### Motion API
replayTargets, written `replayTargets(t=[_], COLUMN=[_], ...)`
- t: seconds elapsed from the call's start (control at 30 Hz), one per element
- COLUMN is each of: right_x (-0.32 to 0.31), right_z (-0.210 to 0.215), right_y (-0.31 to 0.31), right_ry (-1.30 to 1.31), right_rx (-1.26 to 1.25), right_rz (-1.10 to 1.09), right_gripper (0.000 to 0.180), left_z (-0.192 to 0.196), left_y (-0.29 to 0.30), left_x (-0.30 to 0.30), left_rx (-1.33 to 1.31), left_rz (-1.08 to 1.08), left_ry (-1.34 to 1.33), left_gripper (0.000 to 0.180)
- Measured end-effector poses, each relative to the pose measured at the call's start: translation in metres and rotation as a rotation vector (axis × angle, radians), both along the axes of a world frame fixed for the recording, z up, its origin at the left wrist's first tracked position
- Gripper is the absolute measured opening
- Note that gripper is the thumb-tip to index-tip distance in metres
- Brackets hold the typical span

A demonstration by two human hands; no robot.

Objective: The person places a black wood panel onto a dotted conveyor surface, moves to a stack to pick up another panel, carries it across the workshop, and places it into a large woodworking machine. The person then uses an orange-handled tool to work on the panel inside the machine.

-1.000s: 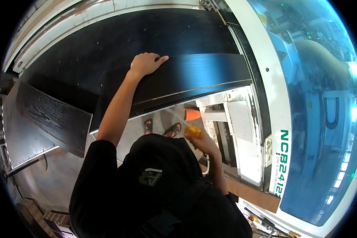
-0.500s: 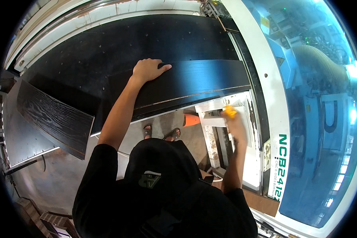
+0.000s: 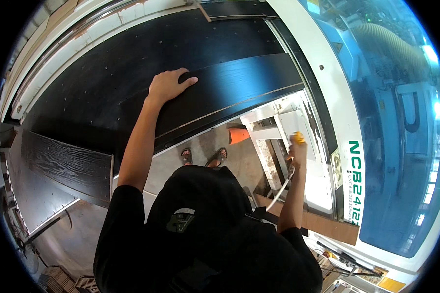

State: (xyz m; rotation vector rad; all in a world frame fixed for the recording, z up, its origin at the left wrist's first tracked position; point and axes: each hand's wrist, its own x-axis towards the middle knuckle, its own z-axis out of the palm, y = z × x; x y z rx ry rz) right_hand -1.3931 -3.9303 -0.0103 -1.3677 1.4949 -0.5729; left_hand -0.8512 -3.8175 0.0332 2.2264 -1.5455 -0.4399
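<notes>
A stack of dark wood-grain boards (image 3: 58, 171) lies at the far left. The left hand (image 3: 168, 84) rests flat, fingers spread, on the long black laminated panel (image 3: 230, 93), which lies half onto the white machine bed (image 3: 298, 122). The right hand (image 3: 297, 149) grips a small yellow tool (image 3: 298, 138) with a hose over the bed; cleaning looks unfinished.

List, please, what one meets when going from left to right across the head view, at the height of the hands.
Dark wood-grain panel → left hand flat on the long black board → orange object → right hand holding a small yellow tool → white machine frame → blue window.
</notes>
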Motion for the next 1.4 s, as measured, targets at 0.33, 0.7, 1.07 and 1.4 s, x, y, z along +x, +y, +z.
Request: replayTargets(t=[0.33, 0.7, 1.07, 1.4], right_x=[0.130, 0.176, 0.210, 0.291], right_z=[0.028, 0.111, 0.155, 0.164], right_y=[0.119, 0.046, -0.142, -0.126], right_ry=[0.016, 0.485, 0.725, 0.339], right_rx=[0.392, -0.089, -0.283, -0.052], right_rz=[0.580, 0.547, 0.806, 1.235], right_gripper=[0.030, 0.040, 0.052, 0.049], left_z=[0.005, 0.002, 0.004, -0.015], left_y=[0.004, 0.001, -0.002, -0.110], left_x=[-0.001, -0.001, -0.003, 0.042], left_rx=[0.052, 0.050, -0.022, -0.075], left_rz=[0.024, 0.039, 0.034, 0.147], left_ry=[-0.010, 0.003, 0.038, 0.430], left_gripper=[0.073, 0.071, 0.067, 0.042])
